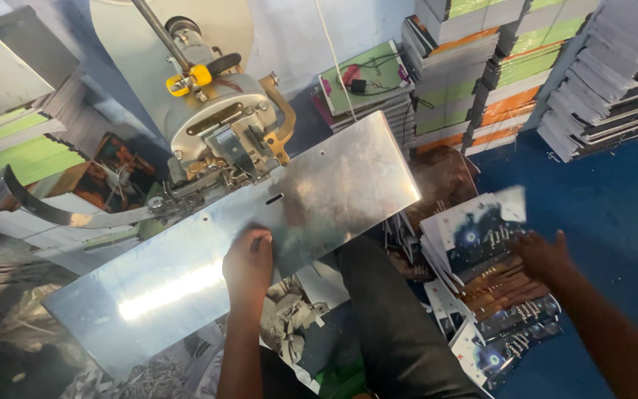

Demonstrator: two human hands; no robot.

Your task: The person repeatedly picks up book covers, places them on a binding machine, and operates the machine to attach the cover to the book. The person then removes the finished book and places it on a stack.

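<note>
My left hand (pixel 247 260) rests with curled fingers on the near edge of a shiny metal work plate (pixel 334 185) below the head of a grey stitching machine (pixel 219 125). It holds nothing that I can see. My right hand (pixel 544 255) is stretched out to the right, fingers spread, lying on top of a loose pile of dark printed booklets (pixel 492 295) on the blue floor. The hand is blurred, so I cannot tell whether it grips the top booklet (pixel 478 229). My dark trouser leg (pixel 393 318) lies between the two hands.
Tall stacks of bound books (pixel 481 66) and more stacks (pixel 614 74) stand at the back right. Green and white stacks (pixel 16 148) sit at the left. A curved metal arm (pixel 60 214) juts left from the machine. Paper scraps (pixel 149 373) lie under the plate.
</note>
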